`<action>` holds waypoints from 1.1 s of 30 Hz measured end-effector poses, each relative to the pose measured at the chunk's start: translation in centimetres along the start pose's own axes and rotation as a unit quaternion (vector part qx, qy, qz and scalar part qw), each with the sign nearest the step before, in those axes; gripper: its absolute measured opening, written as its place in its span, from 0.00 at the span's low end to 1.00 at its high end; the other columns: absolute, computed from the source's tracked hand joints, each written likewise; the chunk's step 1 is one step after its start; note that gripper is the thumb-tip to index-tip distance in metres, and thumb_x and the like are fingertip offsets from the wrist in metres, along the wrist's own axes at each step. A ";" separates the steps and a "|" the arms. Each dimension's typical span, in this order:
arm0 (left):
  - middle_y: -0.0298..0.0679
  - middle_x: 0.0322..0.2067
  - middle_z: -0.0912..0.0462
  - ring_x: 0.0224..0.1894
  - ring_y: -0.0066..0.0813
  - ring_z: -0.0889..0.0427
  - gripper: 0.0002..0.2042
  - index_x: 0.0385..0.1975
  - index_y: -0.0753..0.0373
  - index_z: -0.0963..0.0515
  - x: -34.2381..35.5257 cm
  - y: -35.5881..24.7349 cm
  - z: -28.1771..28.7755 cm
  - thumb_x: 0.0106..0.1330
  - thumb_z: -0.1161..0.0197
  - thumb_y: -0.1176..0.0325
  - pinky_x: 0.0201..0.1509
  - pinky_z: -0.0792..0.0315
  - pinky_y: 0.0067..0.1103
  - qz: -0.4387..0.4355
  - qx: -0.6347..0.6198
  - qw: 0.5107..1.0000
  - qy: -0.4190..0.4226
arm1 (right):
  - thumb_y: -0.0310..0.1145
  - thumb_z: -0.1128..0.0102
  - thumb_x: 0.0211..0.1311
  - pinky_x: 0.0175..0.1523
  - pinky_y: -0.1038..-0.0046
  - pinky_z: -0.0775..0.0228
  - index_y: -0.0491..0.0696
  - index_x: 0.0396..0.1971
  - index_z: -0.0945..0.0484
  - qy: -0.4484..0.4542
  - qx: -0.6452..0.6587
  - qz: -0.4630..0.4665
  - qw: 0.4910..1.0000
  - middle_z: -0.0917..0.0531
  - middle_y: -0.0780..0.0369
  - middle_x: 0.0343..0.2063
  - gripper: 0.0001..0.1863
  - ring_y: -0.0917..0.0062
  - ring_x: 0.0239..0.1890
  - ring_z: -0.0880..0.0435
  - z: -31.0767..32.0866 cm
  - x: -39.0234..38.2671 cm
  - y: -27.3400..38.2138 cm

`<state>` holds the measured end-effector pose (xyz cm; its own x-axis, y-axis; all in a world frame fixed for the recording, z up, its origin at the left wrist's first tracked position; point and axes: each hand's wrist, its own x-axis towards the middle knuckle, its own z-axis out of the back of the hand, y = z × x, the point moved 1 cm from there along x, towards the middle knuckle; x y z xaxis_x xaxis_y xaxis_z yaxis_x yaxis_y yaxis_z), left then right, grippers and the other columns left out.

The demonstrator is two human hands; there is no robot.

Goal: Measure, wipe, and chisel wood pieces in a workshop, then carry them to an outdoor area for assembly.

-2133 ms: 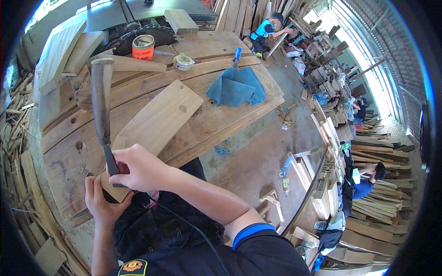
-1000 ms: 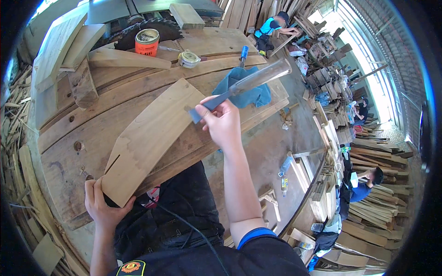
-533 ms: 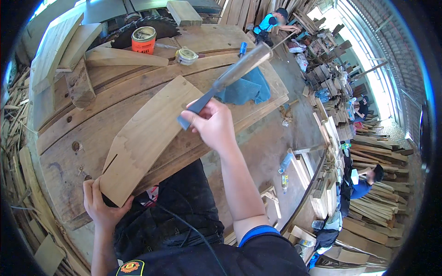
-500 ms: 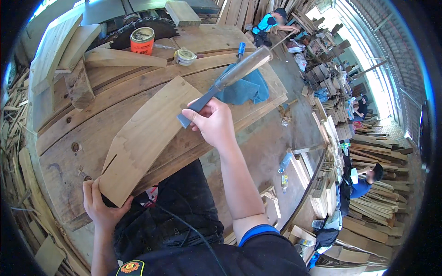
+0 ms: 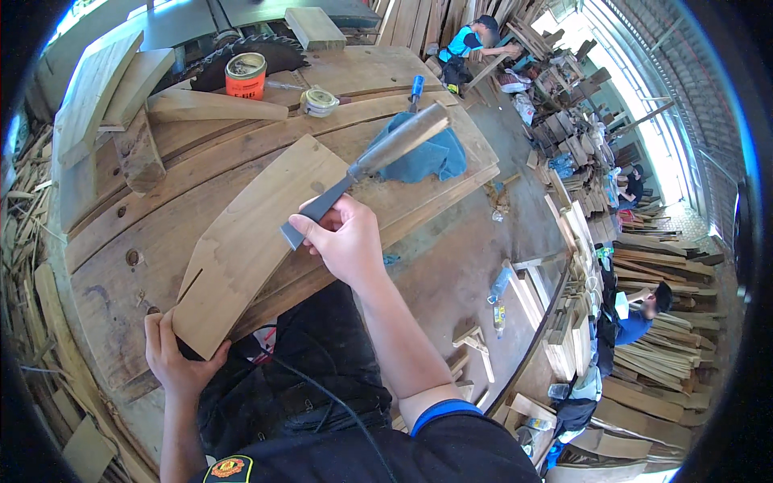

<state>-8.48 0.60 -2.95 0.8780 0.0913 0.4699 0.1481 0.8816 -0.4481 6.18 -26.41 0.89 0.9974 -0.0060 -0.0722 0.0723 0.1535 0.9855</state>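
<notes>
My right hand grips a chisel by its dark blade, thumb on top. Its worn wooden handle points up and to the right, and the blade's end hangs over the right edge of a pale shaped board. The board lies slantwise on the workbench, with a narrow dark slot near its close end. My left hand clasps that close end, fingers on the left side and thumb on the right. Behind the chisel handle lies a crumpled blue cloth.
On the wooden workbench stand an orange can, a tape measure and a blue-handled tool. A circular saw blade lies behind the can. Wood blocks are stacked at left. Co-workers and timber piles occupy the right.
My right hand has moved left and toward me with the chisel, bringing the blade closer to the slotted end. My left hand keeps its hold on the board.
</notes>
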 end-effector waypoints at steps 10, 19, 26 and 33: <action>0.48 0.40 0.27 0.42 0.52 0.21 0.38 0.48 0.66 0.24 0.6 -1.0 0.5 0.38 0.17 0.51 0.43 0.24 0.39 0.013 0.010 1.000 0.008 | 0.32 0.25 0.60 0.34 0.76 0.23 0.41 0.37 0.16 0.126 -0.119 0.084 0.981 0.12 0.62 0.26 0.11 0.85 0.28 0.16 -3.3 -4.3 2.1; 0.48 0.49 0.23 0.52 0.50 0.19 0.38 0.56 0.63 0.23 1.2 2.2 3.7 0.44 0.17 0.53 0.54 0.22 0.36 0.030 -0.173 0.970 0.170 | 0.30 0.24 0.60 0.29 0.81 0.23 0.39 0.38 0.17 0.109 -0.054 0.049 0.991 0.13 0.62 0.27 0.13 0.86 0.26 0.16 -6.0 -6.8 -0.1; 0.45 0.47 0.24 0.48 0.47 0.18 0.41 0.59 0.61 0.23 0.3 2.8 3.0 0.42 0.17 0.53 0.51 0.21 0.34 0.001 -0.145 0.981 0.128 | 0.30 0.24 0.61 0.28 0.82 0.24 0.39 0.42 0.17 0.001 -0.127 0.058 0.990 0.13 0.62 0.29 0.14 0.84 0.25 0.17 -7.2 -4.5 3.6; 0.44 0.47 0.24 0.48 0.47 0.18 0.41 0.60 0.61 0.24 -0.1 3.1 2.8 0.43 0.17 0.51 0.51 0.21 0.35 -0.010 -0.144 0.983 0.110 | 0.27 0.28 0.64 0.27 0.82 0.22 0.41 0.42 0.18 0.231 -0.061 0.066 0.969 0.14 0.62 0.29 0.10 0.84 0.24 0.17 -10.0 -8.7 1.7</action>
<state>-9.35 4.58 -2.24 0.9461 -0.0560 0.3190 0.2619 0.7121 -0.6515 -2.46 -16.26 1.64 0.8870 0.4603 -0.0360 -0.0845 0.2384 0.9675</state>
